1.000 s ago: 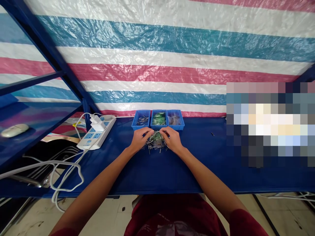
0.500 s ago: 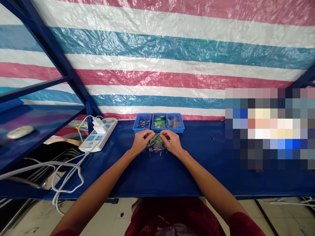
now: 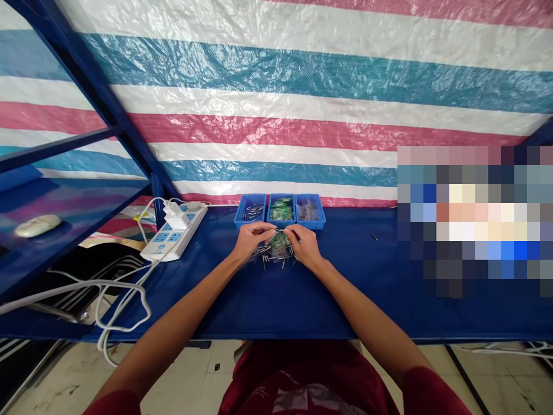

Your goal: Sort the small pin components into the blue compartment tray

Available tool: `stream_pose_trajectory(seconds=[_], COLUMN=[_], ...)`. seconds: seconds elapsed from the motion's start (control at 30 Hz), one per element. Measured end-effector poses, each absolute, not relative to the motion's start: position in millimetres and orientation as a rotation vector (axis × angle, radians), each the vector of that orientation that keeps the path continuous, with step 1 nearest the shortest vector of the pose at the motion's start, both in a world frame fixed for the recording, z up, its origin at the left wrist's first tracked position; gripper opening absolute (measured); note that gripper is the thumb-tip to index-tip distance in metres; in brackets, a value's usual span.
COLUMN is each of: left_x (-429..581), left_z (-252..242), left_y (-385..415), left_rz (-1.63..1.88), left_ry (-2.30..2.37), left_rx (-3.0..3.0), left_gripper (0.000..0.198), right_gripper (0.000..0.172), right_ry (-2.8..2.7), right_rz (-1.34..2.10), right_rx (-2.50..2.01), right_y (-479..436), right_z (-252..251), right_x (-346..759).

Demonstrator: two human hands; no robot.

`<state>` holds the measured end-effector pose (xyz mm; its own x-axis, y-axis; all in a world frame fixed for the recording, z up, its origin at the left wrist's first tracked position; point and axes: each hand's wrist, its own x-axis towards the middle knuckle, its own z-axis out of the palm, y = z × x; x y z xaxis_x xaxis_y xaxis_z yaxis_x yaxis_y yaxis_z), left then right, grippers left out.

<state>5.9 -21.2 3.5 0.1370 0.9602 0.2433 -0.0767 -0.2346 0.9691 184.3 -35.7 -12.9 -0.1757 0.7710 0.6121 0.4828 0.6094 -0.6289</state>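
Observation:
A small, thin metal rod is pinched between the fingertips of my left hand and my right hand, one at each end. Its exact kind is too small to make out. Both hands are closed, held just above a loose pile of similar metal rods mixed with clear and green small packets. My fingers hide part of this pile. Right behind the hands stand three joined blue bins: the left bin holds metal rods, the middle one green packets, the right one clear packets.
On the blue table, a single rod lies to the right. A white power strip with plugs and cables is at the left. A white mouse rests on the left shelf. Striped sheeting hangs behind.
The view has tilted slightly, so the table and bins sit a little higher. Both hands keep their pinch on the rod and have come slightly closer together.

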Motion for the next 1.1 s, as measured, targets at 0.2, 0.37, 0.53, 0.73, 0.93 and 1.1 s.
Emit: stream_pose_trajectory(seconds=[0.2,0.37,0.53,0.73,0.93,1.1], left_x=[11,13,10,2,-1,0], left_z=[2,2,4,6,9,11], left_y=[-22,-22,-22,-26,-27,-27], left_rz=[1.322,1.312,1.281,1.183,1.173,1.177], left_ry=[0.852,0.876,0.860,1.103,1.143,1.037], left_rx=[1.238,1.287,1.340,1.813,1.980,1.791], left_gripper=[0.029,0.026,0.029,0.035,0.036,0.042], right_gripper=[0.037,0.037,0.039,0.039,0.038,0.035], right_ry=[-1.812,-1.819,-1.799,-1.755,-1.738,-1.792], right_rz=[0.389,0.401,0.419,0.415,0.401,0.386], right_rx=[-1.030,-1.022,-1.083,-1.074,-1.073,-0.993], right_y=[-38,-40,-40,-39,-39,-38], right_z=[-11,-8,-6,-8,-7,-9], right_x=[182,181,183,184,184,184])
